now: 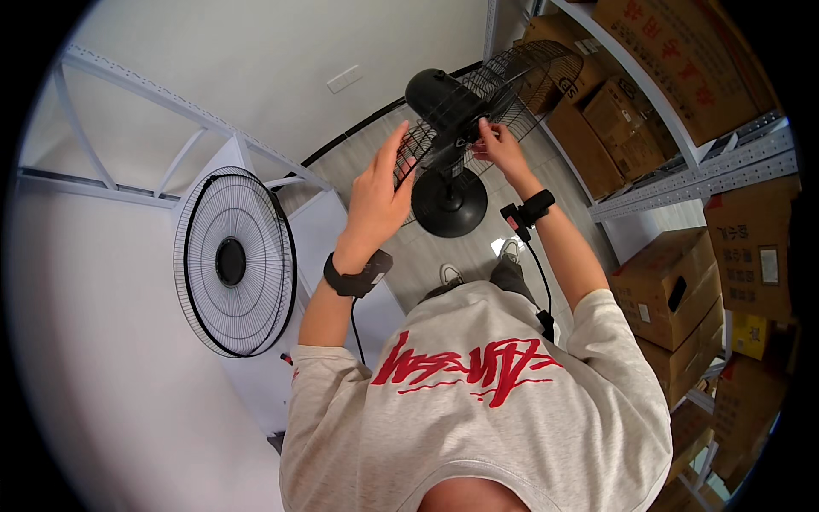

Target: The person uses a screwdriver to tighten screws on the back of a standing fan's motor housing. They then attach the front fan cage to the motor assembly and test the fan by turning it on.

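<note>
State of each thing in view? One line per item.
Black fan: standing on its base
Wire cage: on the fan
Round grille: off the fan, at left
Left hand: at cage edge, grip unclear
Right hand: fingers bent at fan's middle, grip unclear
Wrist straps: worn, both wrists

Black pedestal fan [448, 107], wire guard [531, 75] at head, upright on floor [363, 149].

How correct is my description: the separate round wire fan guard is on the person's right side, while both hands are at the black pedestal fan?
One point is wrong: the separate round wire fan guard is on the person's left side, as the head view shows. The left hand and right hand are indeed at the black pedestal fan.
</note>
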### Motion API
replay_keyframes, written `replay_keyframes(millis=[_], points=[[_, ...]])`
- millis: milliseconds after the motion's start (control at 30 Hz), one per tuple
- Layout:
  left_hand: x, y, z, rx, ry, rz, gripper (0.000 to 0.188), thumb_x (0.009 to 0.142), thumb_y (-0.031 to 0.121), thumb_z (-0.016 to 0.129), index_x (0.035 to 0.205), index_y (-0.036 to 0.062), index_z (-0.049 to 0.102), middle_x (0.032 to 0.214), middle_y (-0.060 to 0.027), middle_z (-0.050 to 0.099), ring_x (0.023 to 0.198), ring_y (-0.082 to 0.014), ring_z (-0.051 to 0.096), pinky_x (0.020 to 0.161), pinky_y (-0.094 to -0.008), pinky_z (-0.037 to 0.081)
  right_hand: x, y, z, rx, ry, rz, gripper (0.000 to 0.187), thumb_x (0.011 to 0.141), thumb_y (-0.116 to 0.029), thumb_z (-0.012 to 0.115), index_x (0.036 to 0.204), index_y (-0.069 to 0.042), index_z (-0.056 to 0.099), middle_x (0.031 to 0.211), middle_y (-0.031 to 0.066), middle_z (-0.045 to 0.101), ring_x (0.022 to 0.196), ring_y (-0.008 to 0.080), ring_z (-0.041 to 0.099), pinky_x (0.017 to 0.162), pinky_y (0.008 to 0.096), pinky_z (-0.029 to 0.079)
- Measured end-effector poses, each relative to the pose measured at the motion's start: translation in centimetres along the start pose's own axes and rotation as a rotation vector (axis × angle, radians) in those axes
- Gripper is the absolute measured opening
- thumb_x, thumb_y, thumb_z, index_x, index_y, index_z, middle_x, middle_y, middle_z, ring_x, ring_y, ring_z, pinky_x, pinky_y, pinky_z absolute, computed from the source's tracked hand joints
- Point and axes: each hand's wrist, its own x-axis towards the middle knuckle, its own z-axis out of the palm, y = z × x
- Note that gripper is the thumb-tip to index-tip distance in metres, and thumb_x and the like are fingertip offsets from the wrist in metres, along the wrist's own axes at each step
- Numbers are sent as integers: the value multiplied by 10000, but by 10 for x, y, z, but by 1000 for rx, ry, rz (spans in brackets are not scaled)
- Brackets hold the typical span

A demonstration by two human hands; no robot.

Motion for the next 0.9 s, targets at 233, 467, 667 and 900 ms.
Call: replay_keyframes(millis=[233, 467, 667, 900], points=[[1, -24, 17, -27, 270, 58, 459, 894, -113, 535, 1334, 16, 534, 1208, -177, 667, 1084, -274, 678, 927, -346, 529, -14, -5, 8, -576, 173, -370, 831, 800, -522, 798, 1283, 93, 514, 1120, 236, 685, 986, 317, 701, 894, 387, 542], [4, -20, 21, -12, 350, 24, 402, 908, -133, 532, 1297, -34, 551, 1196, -158, 682, 1111, -229, 670, 969, -330, 515, -19, -10, 20, -600, 249, -439, 722, 839, -441, 788, 1254, 88, 525, 1106, 249, 690, 1006, 322, 704, 852, 393, 555], [0, -30, 33, 36, 403, 80, 452, 836, -156, 559, 1261, -2, 567, 1179, -165, 674, 1052, -303, 684, 888, -358, 550, -17, -10, 17, -473, 237, -393, 670, 911, -451, 717, 1232, 101, 513, 997, 208, 696, 899, 279, 725, 774, 353, 580], [4, -32, 35, 23, 416, 93, 437, 855, -156, 550, 1264, -3, 569, 1156, -151, 683, 1036, -278, 689, 877, -344, 556, 2, 7, 0, -472, 230, -422, 666, 939, -474, 691, 1267, 73, 498, 958, 157, 702, 765, 232, 714, 747, 326, 575]])
